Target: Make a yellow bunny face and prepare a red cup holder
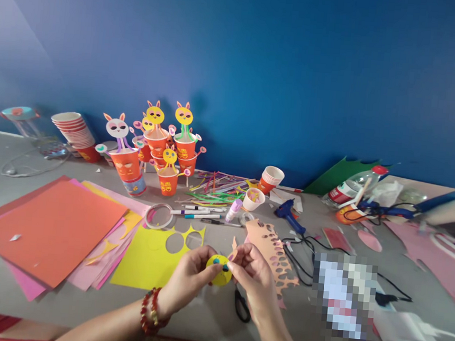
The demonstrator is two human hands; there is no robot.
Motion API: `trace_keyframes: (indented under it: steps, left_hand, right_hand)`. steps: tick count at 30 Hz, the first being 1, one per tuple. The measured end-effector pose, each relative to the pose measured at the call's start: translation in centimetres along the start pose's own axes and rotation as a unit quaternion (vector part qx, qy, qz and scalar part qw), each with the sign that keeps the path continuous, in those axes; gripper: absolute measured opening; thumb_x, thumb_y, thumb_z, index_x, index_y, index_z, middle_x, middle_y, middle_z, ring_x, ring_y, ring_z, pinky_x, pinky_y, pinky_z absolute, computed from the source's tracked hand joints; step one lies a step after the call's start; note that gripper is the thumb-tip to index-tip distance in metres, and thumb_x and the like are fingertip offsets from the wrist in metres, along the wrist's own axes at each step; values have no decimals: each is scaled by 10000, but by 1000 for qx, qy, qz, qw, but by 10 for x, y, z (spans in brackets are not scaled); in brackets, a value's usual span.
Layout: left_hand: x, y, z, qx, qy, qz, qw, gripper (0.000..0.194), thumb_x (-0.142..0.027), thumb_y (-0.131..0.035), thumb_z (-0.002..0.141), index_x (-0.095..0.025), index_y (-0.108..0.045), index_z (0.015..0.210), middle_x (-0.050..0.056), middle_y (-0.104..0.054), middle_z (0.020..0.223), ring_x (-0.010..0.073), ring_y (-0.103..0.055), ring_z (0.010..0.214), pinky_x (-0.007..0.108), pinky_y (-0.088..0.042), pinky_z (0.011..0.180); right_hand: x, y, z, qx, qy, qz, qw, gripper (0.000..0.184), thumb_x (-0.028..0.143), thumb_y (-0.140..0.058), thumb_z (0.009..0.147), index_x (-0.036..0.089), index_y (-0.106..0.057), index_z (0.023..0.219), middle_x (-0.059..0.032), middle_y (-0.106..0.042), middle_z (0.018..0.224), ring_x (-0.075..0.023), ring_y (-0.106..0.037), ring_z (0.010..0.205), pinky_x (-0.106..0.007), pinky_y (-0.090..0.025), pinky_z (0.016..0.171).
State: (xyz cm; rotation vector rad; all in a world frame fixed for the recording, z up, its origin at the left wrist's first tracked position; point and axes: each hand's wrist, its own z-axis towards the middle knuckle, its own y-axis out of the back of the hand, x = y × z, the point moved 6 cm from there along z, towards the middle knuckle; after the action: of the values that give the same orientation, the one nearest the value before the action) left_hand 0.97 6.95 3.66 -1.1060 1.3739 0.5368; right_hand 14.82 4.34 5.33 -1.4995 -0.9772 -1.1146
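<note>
My left hand (195, 274) pinches a round yellow paper face (219, 277) by its left side; dark teal eye shapes show on it. At the disc's upper right edge, my right hand (251, 272) grips a small peach paper piece (234, 254), its thumb touching the face. Part of that piece is hidden by the fingers. Below the hands lies a black scissors handle (243, 305). Yellow paper (146, 256) with round holes is left of them, and a peach sheet (263, 237) full of cutouts is on the right.
Orange paper cups (124, 166) with paper animal heads stand at the back left. Markers (203, 216), a tape roll (160, 216) and a glue stick (232, 211) lie ahead. A blue glue gun (290, 216) trails a black cord. Coloured sheets (53, 229) cover the left.
</note>
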Motion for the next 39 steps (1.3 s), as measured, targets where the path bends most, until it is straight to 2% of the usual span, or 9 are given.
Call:
trace_keyframes:
  steps: [10, 17, 25, 33, 37, 39]
  left_hand:
    - [0, -1, -1, 0, -3, -3, 1000, 429, -534, -747, 772, -150, -553, 768, -23, -546, 650, 80, -472, 564, 186, -377, 535]
    - [-1, -2, -1, 4, -6, -6, 1000, 423, -529, -742, 775, -151, -552, 770, -21, -551, 652, 85, -476, 572, 193, -374, 542]
    - [1, -2, -2, 0, -14, 19, 1000, 402, -524, -716, 799, -161, -548, 768, -30, -525, 642, 89, -443, 568, 203, -348, 535]
    - [-2, -2, -1, -4, -11, 16, 1000, 421, -540, -730, 779, -155, -558, 775, -18, -546, 660, 97, -476, 578, 199, -386, 534]
    - [-3, 0, 0, -10, -15, -1, 1000, 405, -522, -742, 776, -154, -572, 790, -7, -575, 682, 104, -512, 598, 199, -416, 544]
    - [-5, 5, 1, -23, -25, -1, 999, 391, -506, -748, 778, -152, -581, 796, -5, -582, 685, 104, -516, 598, 198, -420, 543]
  right_hand:
    - [-5, 1, 2, 20, -15, 9, 1000, 312, 358, -829, 729, 199, -613, 890, 5, -612, 758, -117, -518, 625, -192, -428, 512]
    - [-13, 5, 2, 29, 11, -4, 1000, 301, 392, -797, 775, 208, -635, 951, 13, -600, 757, -114, -521, 638, -198, -421, 538]
    - [-3, 2, 1, 19, 14, -34, 999, 330, 427, -805, 763, 205, -629, 933, 19, -599, 733, -119, -527, 618, -217, -438, 562]
    - [-8, 5, 1, 2, 31, -39, 999, 325, 439, -786, 786, 215, -612, 946, 4, -624, 761, -145, -576, 649, -232, -468, 585]
    - [-2, -2, 1, 30, 23, -48, 998, 344, 452, -789, 789, 210, -622, 967, -12, -636, 829, -153, -586, 716, -241, -479, 636]
    - [1, -3, 0, 42, 19, -55, 997, 339, 479, -739, 834, 207, -633, 1006, -6, -618, 821, -140, -557, 688, -232, -455, 611]
